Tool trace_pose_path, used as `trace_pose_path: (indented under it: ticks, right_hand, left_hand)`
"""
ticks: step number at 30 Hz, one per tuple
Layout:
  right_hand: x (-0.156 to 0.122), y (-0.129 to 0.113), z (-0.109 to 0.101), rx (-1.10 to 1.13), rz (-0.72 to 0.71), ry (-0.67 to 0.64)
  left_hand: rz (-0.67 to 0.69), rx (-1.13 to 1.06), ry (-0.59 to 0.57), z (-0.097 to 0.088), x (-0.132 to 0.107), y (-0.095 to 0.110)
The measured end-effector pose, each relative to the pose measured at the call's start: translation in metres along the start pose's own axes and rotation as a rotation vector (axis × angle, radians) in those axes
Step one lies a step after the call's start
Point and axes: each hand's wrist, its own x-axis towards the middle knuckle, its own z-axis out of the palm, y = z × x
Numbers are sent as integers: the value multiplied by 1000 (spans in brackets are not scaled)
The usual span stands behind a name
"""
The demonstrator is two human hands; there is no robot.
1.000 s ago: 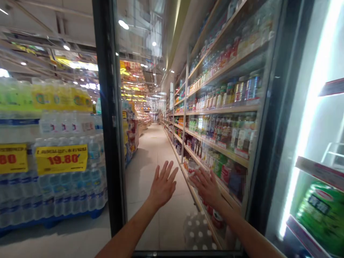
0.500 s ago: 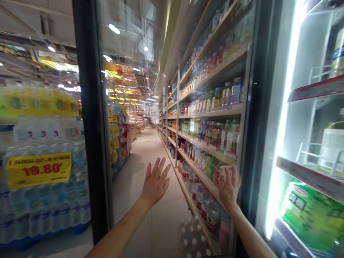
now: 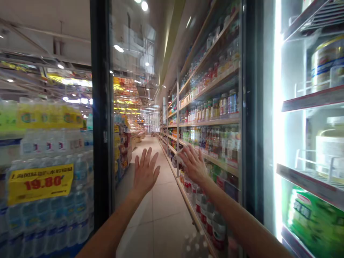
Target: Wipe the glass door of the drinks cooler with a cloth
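A glass cooler door (image 3: 145,118) in a black frame stands open in front of me. My left hand (image 3: 146,170) is spread flat against the glass, left of centre, holding nothing. Higher and to its right, my right hand (image 3: 192,165) presses a pale cloth (image 3: 182,156) to the pane. Only a small part of this cloth shows past the fingertips; the palm covers the rest. Through the glass, long shelves of bottled drinks (image 3: 209,107) run away beyond my right hand.
On the right is the lit cooler interior, with wire shelves (image 3: 309,175), a large bottle (image 3: 333,147) and a green pack (image 3: 314,218). Stacked bottled water (image 3: 51,211) with a yellow price sign (image 3: 40,182) stands at the left. An aisle floor (image 3: 142,211) stretches behind the glass.
My right hand has swept left across the glass with the cloth, from near the right frame toward the middle. The left hand stays spread on the pane, and the view has shifted slightly.
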Motion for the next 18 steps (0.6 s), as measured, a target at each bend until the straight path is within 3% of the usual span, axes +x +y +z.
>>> trace_pose_path:
  ticks: [2,6,9,12,16,18]
  right_hand:
    - [-3,20,-3,-35,144,76]
    - [15,92,-16,-77,653,313]
    - [35,112,-21,-57,840,376]
    - [47,83,-18,-42,707,300]
    - [45,27,-10,-37,220,79]
    - [40,20,-9,-29,12,8]
  left_hand:
    - [2,6,-3,-2,-1,-7]
    - [-99,24,15,-8,6,-22]
    - [-192,25,28,-11,16,-30]
    - [-193,18,33,-11,22,-31]
    - [-166,19,65,-9,22,-32]
    - [-142,30,69,-10,22,-34]
